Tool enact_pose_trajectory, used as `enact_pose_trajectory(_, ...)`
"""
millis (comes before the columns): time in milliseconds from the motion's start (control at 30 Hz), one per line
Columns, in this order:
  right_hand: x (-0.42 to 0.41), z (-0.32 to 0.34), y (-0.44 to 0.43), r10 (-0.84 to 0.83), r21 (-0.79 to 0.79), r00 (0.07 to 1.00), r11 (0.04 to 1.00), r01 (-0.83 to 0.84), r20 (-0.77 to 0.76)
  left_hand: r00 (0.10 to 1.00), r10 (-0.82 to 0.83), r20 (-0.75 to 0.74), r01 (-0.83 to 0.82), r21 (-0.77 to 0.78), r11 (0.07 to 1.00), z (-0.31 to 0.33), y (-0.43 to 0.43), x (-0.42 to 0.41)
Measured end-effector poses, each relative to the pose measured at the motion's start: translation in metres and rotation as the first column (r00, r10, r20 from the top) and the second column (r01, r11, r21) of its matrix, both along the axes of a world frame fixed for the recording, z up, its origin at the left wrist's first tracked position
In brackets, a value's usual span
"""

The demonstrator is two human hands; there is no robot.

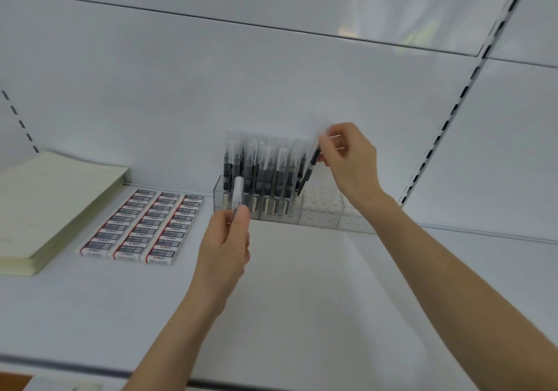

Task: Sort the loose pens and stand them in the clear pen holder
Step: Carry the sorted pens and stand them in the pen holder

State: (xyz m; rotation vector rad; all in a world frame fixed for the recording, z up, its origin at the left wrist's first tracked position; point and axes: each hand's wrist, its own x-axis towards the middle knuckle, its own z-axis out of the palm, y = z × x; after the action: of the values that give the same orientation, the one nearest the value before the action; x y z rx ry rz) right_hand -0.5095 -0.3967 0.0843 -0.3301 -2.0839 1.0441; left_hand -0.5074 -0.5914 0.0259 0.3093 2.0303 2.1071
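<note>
A paper stack [45, 203] and boxed erasers [142, 227] are being kept at the left. A capped pen [237, 192] is being gripped upright by the left hand [225, 245], just in front of the clear pen holder [321, 209] at the far centre, where many pens [265, 173] are being kept standing. A tilted black pen [308, 170] is being pinched by the right hand [350, 161] over the holder's right part.

Two hands [223, 247] [351, 161], two held pens [238, 192] [308, 168], three eraser columns [142, 227], one paper stack [45, 206].
</note>
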Motion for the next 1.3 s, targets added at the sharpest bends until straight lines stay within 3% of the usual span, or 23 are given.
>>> enact_pose_trajectory(133, -0.003, -0.005, -0.003, 0.031, 0.039, 0.999, 0.999, -0.032, 0.023, 0.997, -0.026, 0.071, 0.022, 0.068, 0.997, 0.002, -0.001, 0.003)
enact_pose_trajectory(300, -0.001, 0.003, 0.000, -0.027, 0.064, 0.996, 0.997, 0.033, -0.089, 0.998, -0.044, 0.049, 0.041, 0.062, 0.997, 0.000, 0.000, 0.004)
enact_pose_trajectory(600, -0.010, 0.002, 0.001, 0.011, 0.075, 0.999, 0.997, -0.008, -0.042, 0.995, -0.083, 0.054, 0.077, 0.099, 0.992, 0.000, 0.005, 0.006)
enact_pose_trajectory(833, -0.014, -0.028, -0.002, 0.030, 0.112, 0.976, 0.992, -0.055, 0.217, 0.996, -0.085, 0.016, 0.083, 0.098, 0.992, -0.001, 0.005, 0.007)
enact_pose_trajectory(1000, 0.000, -0.019, -0.002, 0.024, -0.015, 0.964, 1.000, -0.021, 0.267, 0.994, -0.076, -0.078, 0.083, 0.097, 0.992, -0.004, 0.005, 0.008)
enact_pose_trajectory(1133, 0.034, -0.018, -0.026, 0.291, -0.318, 0.936, 0.922, -0.219, 0.198, 0.991, -0.086, -0.098, 0.098, 0.127, 0.987, -0.002, 0.011, 0.011)
enact_pose_trajectory(1300, 0.050, -0.021, -0.041, 0.472, -0.419, 0.870, 0.826, -0.378, 0.146, 0.976, -0.141, -0.164, 0.157, 0.091, 0.983, 0.000, 0.016, 0.015)
